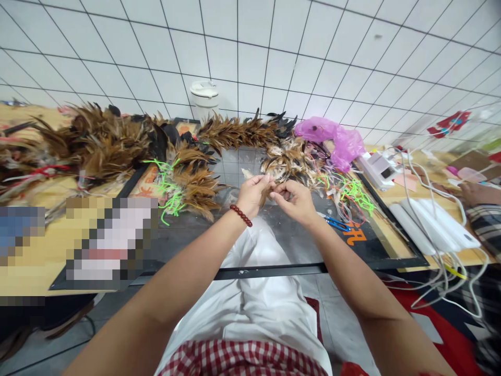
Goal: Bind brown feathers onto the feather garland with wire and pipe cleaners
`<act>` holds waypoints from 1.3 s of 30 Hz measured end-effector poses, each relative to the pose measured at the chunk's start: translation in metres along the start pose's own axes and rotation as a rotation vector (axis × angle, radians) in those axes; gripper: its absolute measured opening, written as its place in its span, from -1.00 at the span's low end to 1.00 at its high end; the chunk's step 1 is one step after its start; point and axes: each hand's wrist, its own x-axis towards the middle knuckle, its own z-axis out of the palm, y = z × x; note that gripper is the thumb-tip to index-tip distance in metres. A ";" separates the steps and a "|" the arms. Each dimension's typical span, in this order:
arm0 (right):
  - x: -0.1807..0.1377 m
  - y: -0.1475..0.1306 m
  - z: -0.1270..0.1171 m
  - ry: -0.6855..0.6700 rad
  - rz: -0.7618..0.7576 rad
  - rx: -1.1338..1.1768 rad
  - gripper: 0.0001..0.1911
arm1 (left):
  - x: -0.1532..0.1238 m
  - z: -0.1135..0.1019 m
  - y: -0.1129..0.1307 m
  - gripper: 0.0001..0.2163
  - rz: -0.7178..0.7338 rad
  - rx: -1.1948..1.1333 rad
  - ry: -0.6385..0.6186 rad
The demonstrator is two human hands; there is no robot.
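My left hand (251, 196) and right hand (296, 202) work close together above the table (186, 245), fingers curled; pinched item, if any, indiscernible; speckled feathers (288, 163) lie toward its far edge; apparent fine handwork, next requiring steady control.

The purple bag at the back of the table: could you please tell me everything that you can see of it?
The bag looks like thin, see-through purple plastic, crumpled, with folds and paler patches. It lies slumped at the back of the table, near the wall, between dark feathers at its left and a white device at its right. Neither the left hand nor the right hand touches it. I cannot tell whether it holds anything or touches the feathers.
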 end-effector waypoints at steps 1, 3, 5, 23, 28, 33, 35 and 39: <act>0.001 0.001 0.000 0.024 0.069 0.070 -0.80 | -0.001 0.000 0.001 -0.76 0.004 0.003 -0.008; 0.003 0.002 0.001 0.100 0.208 0.251 -0.74 | -0.002 0.001 0.001 -0.74 0.009 0.029 -0.020; 0.005 0.004 0.000 0.153 0.293 0.414 -0.70 | -0.003 0.001 0.000 -0.73 0.010 0.070 -0.038; 0.004 -0.002 -0.004 0.021 0.192 0.340 -0.73 | -0.010 0.005 -0.004 -0.79 0.019 0.241 -0.113; 0.006 0.006 -0.005 0.097 0.235 0.244 -0.79 | -0.011 0.005 -0.003 -0.79 0.047 0.316 -0.083; 0.005 0.031 -0.008 0.066 0.288 -0.066 -0.81 | -0.007 0.005 -0.001 -0.78 0.041 0.237 0.051; 0.004 0.035 -0.008 0.009 0.271 -0.227 -0.81 | -0.006 0.005 0.000 -0.78 0.057 0.257 0.076; 0.003 0.032 -0.003 -0.075 0.237 -0.339 -0.68 | -0.005 0.004 0.000 -0.78 0.107 0.308 0.109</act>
